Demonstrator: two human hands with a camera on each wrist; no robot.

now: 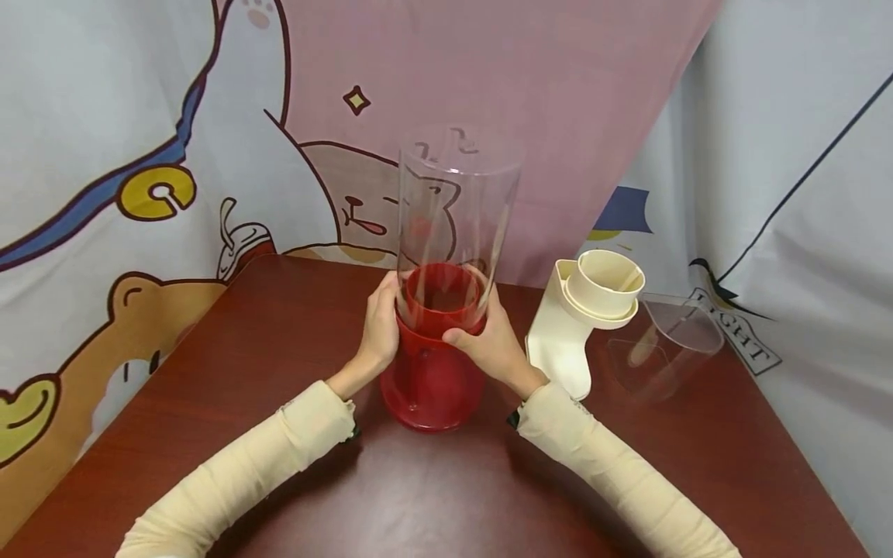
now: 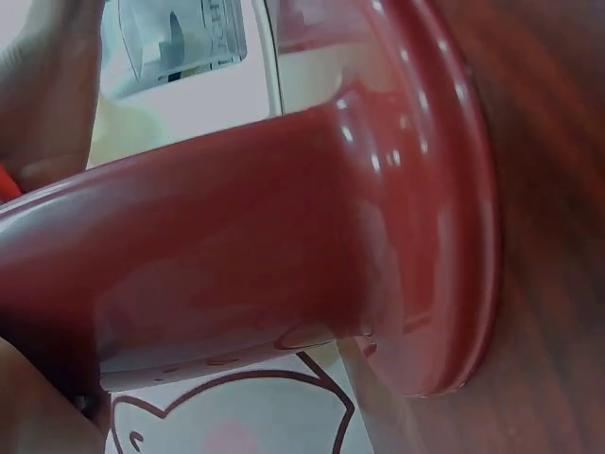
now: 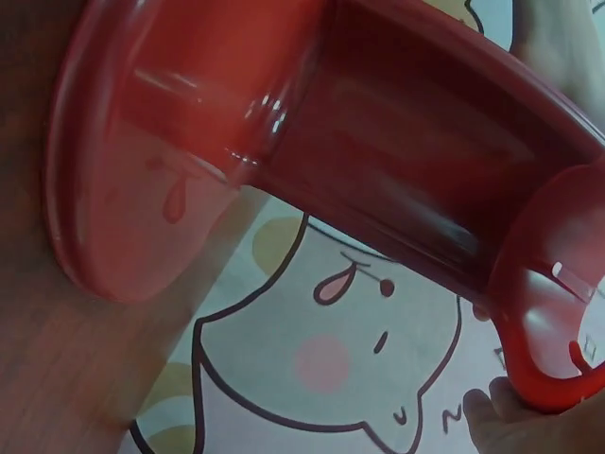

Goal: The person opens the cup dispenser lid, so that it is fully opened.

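Left hand (image 1: 379,329): fingers grasp left side of red stand (image 1: 434,391), upright on desk (image 1: 293,333); clear cylinder (image 1: 453,209) rises from its top. Right hand (image 1: 494,345): fingers grasp right side. Further right: cream part (image 1: 561,341), clear container (image 1: 680,349).

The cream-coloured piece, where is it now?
In the head view, the cream-coloured piece is on the right side of the table, between the person's right hand and the clear container.

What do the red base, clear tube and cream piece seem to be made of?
Red base: probably glossy plastic; it has sharp highlights. Clear tube: smooth and see-through with a shiny rim, so plastic or glass. Cream piece: likely satin, opaque plastic, given its thin rim.
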